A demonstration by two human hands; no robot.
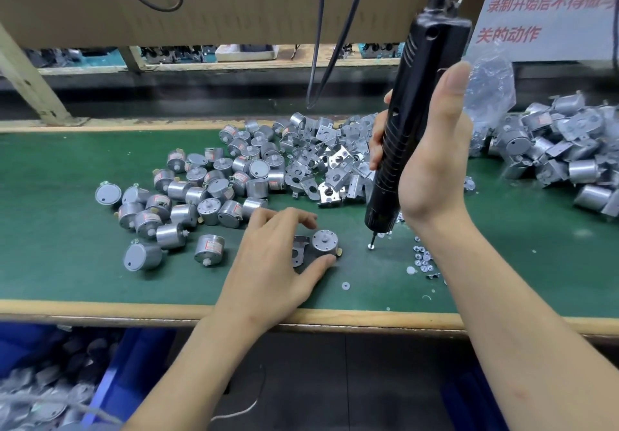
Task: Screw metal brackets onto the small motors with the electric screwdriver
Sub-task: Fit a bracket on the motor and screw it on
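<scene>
I see L hand [268,263] pinching motor [324,241] + bracket [299,249] on green mat [67,280]. R hand [432,162] wrapped round screwdriver [415,95], bit on screw [370,246]. Blue bin [130,357] bottom left: grey parts [43,393], too blurry to ID.

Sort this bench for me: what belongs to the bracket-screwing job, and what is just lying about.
In the job: electric screwdriver in the right hand, screw at its tip, motor and bracket at the left hand, loose motors, bracket pile, spare screws.
Lying about: plastic bag, printed notice, cardboard sheet.
</scene>
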